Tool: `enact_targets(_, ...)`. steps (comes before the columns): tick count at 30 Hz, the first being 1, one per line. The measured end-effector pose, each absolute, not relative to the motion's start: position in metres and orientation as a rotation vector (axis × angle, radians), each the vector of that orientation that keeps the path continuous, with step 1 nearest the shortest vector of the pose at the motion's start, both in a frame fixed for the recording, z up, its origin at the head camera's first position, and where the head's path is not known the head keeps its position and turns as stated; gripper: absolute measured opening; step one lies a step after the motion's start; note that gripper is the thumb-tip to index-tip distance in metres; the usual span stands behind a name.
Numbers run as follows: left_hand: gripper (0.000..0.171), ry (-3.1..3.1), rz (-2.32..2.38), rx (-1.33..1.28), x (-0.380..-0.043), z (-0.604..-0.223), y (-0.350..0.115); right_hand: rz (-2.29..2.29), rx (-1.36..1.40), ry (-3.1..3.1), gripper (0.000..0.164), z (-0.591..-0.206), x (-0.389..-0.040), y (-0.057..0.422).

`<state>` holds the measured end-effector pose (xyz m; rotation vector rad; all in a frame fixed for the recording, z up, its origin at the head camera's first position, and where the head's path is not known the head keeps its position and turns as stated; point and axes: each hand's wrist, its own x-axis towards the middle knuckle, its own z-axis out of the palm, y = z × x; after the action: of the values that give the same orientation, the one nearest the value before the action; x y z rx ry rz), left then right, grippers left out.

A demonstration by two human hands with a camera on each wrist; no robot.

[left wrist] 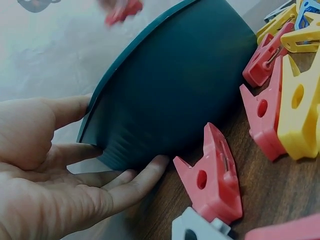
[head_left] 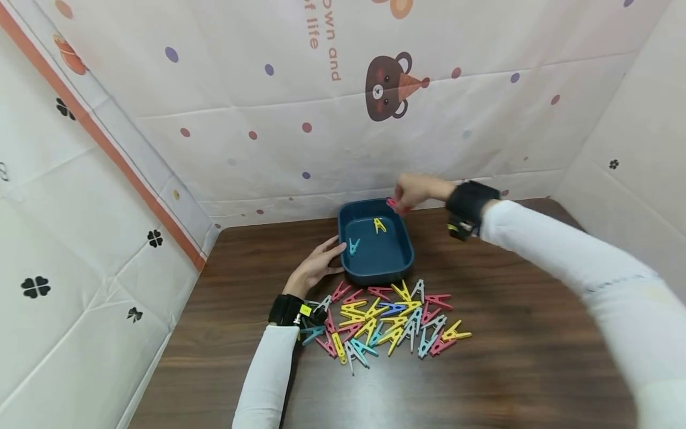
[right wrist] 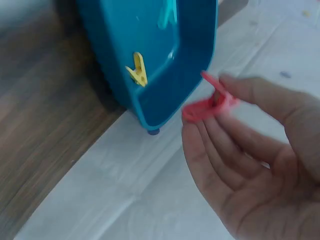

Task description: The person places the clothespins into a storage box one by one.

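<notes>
My right arm reaches in from the right, my right hand (head_left: 415, 190) pinching a red peg (right wrist: 205, 107) between thumb and fingers at the far right corner of the tub (head_left: 382, 253). My left forearm angles up from below; left hand (head_left: 315, 266), fingers apart, touches the tub's left side. Inside: one yellow peg (head_left: 379, 225), one light-blue peg (head_left: 354, 246). Loose pegs (head_left: 395, 338) crowd the near edge. Cloth wall (head_left: 332, 152) close behind; worktop (head_left: 514, 345) stretches out rightward.
</notes>
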<state>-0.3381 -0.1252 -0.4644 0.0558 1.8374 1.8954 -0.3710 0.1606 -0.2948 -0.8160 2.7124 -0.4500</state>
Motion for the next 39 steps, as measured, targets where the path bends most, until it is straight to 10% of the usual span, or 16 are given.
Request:
enact_targets(22, 0.063, 1.863, 1.856, 0.059, -0.321, -0.469, -0.134, -0.198, -0.217, 2.912, 0.021, -0.398, -0.400, 0.068)
enact_targets(39, 0.064, 1.832, 1.858, 0.069, -0.333, -0.465, -0.129, -0.086, -0.645, 2.991, 0.016, -0.326, -0.366, 0.105)
